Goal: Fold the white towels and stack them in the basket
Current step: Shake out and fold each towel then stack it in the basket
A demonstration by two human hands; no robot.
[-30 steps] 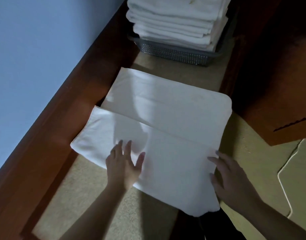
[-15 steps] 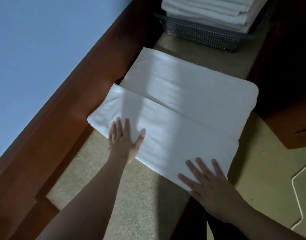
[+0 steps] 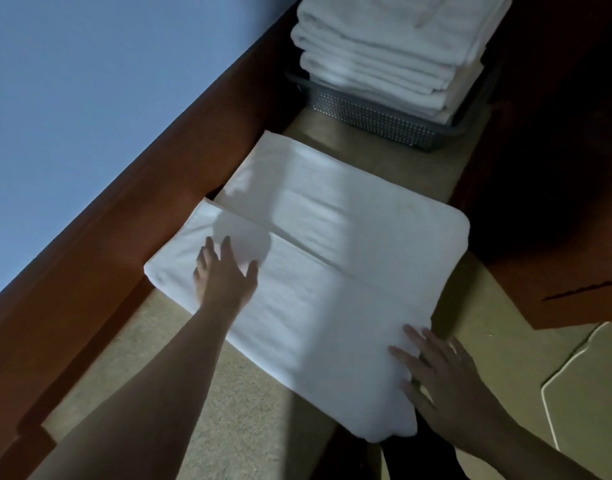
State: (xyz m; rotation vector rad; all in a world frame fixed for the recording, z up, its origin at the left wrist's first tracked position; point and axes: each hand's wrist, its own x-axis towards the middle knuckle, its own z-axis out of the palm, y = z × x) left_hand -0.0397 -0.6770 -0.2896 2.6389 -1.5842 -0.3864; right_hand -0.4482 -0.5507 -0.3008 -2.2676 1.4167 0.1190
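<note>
Basket (image 3: pixel 377 121) rim half hidden under stacked towels (image 3: pixel 384 46)

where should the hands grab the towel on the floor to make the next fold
A judgement: take the towel by its two near corners, coming from the near edge where the left hand and right hand already lie flat. The near flap is already folded to the middle crease, so pinching that doubled edge lets it be carried over toward the basket.
</note>
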